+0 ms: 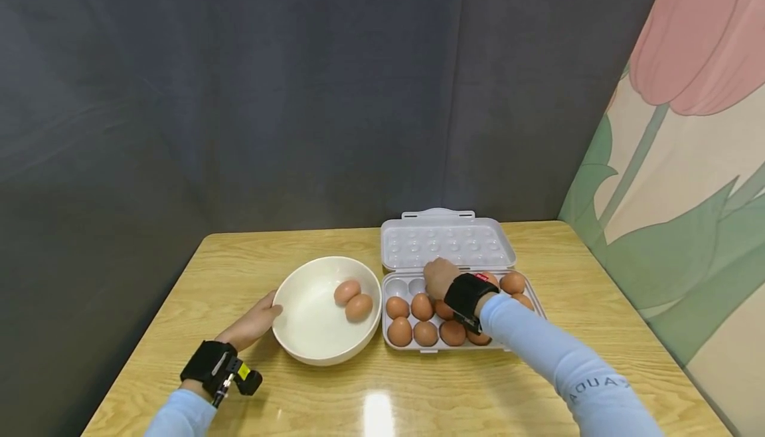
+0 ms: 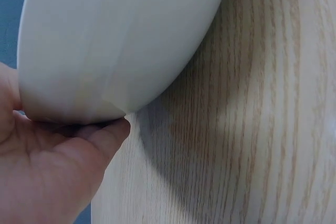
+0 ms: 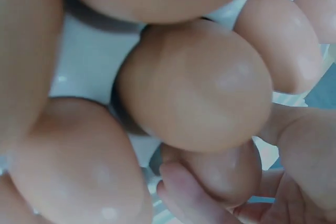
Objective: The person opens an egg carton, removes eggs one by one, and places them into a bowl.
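My left hand (image 1: pixel 254 323) grips the left rim of a cream bowl (image 1: pixel 307 331), thumb over the rim and fingers against the outer wall. In the left wrist view, the fingertips (image 2: pixel 118 129) press under the bowl's side. Two brown eggs (image 1: pixel 358 307) lie together at the right of the bowl. My right hand (image 1: pixel 440 279) is over the back row of an open plastic egg box. Down in that row it holds a brown egg (image 3: pixel 226 174) between thumb and fingers, as the right wrist view shows. Other eggs (image 3: pixel 194 87) crowd close beside it.
The egg box's lid (image 1: pixel 448 244) is folded back behind it. Two bare cups (image 1: pixel 396 287) show at the back left, and several eggs (image 1: pixel 425 333) fill the front rows. Bowl and box stand side by side on a wooden table (image 1: pixel 299 397), with a dark curtain (image 1: pixel 329 91) behind.
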`<state>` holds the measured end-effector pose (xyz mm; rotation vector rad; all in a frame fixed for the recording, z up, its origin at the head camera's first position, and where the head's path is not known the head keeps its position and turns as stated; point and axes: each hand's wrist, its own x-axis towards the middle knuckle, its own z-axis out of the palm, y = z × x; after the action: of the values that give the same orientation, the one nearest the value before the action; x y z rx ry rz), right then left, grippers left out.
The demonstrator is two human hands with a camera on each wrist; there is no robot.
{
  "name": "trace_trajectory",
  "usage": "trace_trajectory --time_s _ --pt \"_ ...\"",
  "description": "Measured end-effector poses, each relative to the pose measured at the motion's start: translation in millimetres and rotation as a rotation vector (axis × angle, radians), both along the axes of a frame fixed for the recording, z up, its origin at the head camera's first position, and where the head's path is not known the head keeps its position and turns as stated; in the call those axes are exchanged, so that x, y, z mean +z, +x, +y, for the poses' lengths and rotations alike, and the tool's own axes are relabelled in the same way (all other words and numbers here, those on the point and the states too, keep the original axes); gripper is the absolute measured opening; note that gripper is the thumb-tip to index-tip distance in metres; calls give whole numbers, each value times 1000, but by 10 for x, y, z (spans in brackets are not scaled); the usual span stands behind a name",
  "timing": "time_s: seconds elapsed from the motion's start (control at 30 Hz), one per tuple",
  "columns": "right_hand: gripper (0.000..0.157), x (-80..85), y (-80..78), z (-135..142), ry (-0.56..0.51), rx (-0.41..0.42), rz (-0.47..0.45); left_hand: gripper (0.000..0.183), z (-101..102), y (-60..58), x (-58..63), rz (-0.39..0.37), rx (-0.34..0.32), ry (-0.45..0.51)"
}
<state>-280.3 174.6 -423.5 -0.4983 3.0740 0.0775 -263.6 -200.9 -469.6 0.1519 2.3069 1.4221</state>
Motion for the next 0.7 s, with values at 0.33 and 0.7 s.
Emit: trace_trajectory --time_s 0.33,0.7 --pt "9 96 -215 -71 4 -13 -21 52 3 -42 23 11 15 -8" --pt "14 394 -281 -315 -100 154 180 51 36 -7 -41 0 34 20"
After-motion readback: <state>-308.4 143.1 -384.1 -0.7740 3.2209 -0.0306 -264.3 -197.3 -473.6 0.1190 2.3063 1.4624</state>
